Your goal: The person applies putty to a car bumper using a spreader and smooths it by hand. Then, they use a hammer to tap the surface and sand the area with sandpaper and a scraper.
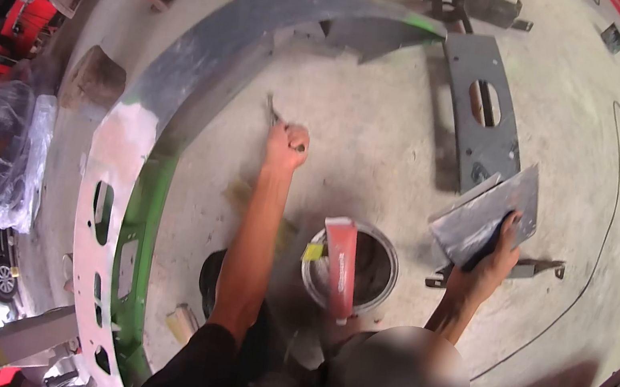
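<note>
My left hand (287, 146) is closed around a small thin tool (271, 109) that looks like a putty knife. Its narrow metal end sticks out past the fist, over the bare floor. In my right hand (499, 256) is a flat grey mixing board (488, 218) with smears on its face, gripped at the lower edge by thumb and fingers. Between my forearms stands a round can (395, 260) with a red tube (339, 267) lying across its rim. A yellow piece (313, 253) sits at the can's left edge.
A large curved bumper (182, 80), grey, pinkish and green, arcs around the left and far side. A dark panel with an oval hole (488, 145) adjoins its far end. Metal brackets (541, 268) lie right, a thin cable (610, 217) beyond. Plastic-wrapped items (1, 145) stand left.
</note>
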`<state>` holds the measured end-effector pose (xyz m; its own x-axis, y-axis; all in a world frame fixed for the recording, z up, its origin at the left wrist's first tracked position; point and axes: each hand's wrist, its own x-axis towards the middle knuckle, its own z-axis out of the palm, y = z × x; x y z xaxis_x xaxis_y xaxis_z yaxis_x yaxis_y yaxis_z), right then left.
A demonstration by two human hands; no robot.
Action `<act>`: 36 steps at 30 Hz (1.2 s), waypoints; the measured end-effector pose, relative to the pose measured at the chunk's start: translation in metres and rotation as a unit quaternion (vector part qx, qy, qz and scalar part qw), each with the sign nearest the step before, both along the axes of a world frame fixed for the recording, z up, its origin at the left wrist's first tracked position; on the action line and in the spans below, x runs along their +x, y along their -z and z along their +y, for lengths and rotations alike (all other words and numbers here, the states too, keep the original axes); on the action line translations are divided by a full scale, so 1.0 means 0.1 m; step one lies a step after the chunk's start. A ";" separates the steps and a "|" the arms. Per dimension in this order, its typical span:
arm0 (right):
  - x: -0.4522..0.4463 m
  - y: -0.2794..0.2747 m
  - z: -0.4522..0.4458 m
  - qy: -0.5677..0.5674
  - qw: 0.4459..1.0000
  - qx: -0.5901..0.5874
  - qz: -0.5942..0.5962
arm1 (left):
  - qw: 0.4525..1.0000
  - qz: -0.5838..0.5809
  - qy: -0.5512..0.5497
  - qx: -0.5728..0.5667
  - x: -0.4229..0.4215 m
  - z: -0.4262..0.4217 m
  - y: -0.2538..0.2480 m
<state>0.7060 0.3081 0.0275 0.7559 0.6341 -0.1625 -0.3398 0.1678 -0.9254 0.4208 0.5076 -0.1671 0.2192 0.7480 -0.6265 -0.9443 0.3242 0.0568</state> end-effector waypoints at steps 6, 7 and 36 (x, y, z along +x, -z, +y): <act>0.01 0.05 0.01 0.000 1.000 -0.015 -0.002 | 0.972 0.118 0.107 0.174 0.09 0.29 -0.81; 0.00 0.06 -0.02 0.010 1.000 -0.013 0.002 | 0.967 0.149 0.120 0.168 -0.02 0.12 -0.56; 0.02 0.20 0.06 -0.018 0.999 0.000 0.032 | 0.407 0.857 0.065 0.310 -0.28 0.01 -1.60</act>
<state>0.7081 0.3136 0.0072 0.7208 0.6607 -0.2098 -0.4044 0.1550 -0.9013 0.3929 0.5090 -0.0069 -0.0793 0.9310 0.3564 0.6766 -0.2124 0.7051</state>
